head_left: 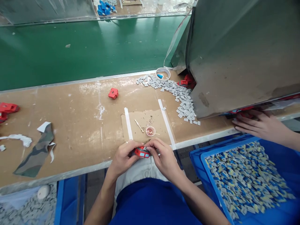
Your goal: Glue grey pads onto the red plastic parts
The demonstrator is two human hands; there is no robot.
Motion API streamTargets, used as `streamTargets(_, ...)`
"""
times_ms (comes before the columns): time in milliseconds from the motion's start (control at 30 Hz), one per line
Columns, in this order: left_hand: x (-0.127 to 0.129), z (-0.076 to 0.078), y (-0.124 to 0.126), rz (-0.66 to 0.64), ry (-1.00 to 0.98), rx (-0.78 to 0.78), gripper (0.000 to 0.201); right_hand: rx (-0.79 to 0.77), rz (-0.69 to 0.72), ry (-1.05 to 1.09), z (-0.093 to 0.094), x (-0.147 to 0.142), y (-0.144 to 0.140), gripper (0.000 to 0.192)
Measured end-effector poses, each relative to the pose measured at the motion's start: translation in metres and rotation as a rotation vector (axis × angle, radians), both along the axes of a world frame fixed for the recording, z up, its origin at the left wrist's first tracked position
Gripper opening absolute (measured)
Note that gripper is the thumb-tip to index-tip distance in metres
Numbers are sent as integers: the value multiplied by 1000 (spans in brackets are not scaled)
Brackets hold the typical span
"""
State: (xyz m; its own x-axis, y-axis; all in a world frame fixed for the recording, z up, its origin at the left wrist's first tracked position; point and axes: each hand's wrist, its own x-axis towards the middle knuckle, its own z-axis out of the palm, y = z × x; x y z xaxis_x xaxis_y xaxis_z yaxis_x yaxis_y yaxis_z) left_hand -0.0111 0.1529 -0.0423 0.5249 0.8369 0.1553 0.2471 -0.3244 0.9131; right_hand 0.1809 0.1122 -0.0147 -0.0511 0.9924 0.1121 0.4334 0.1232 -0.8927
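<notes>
Nearest to us, at the bottom centre of the frame, is the wearer's blue shirt (150, 203), with pale trousers (147, 170) just above it. Over the trousers, at the table's near edge, we see the red part (142, 153), with light-blue panes on its side, held between both hands. The left hand (122, 157) grips its left end between thumb and curled fingers; the right hand (165, 157) pinches its upper right edge, where a bit of grey shows.

Just above the hands we find a cardboard sheet (140, 117) with a white tape strip (128, 123) along its left side. On it lie a slim white tool (139, 125) and a small cup (150, 131) with reddish contents and a thin stick.

Right of centre, grey tiles (186, 104) spread in a curve, a tape roll (162, 68) among them at the top. Left of centre sits a red block (113, 93); at the lower left we see a camouflage strip (37, 153).

At the right edge, a co-worker's hand (257, 125) reaches under the grey panel (243, 56), its grip hidden from us. Below it, a blue crate (214, 187) holds many small pieces.
</notes>
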Motion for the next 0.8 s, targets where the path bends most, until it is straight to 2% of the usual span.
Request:
streamTargets(200,0,0,1,-25,-14,38,22,75,26,-164,4,0,-2,18)
streamTargets(400,-1,-1,3,-73,-45,59,25,25,200,-158,8,11,3,19)
streamTargets(600,-3,-3,3,-98,-16,93,25,80,145,-381,6,3,-6,24)
streamTargets(800,-2,-2,4,-119,-4,135,28,144,176,-559,13,-7,-16,26)
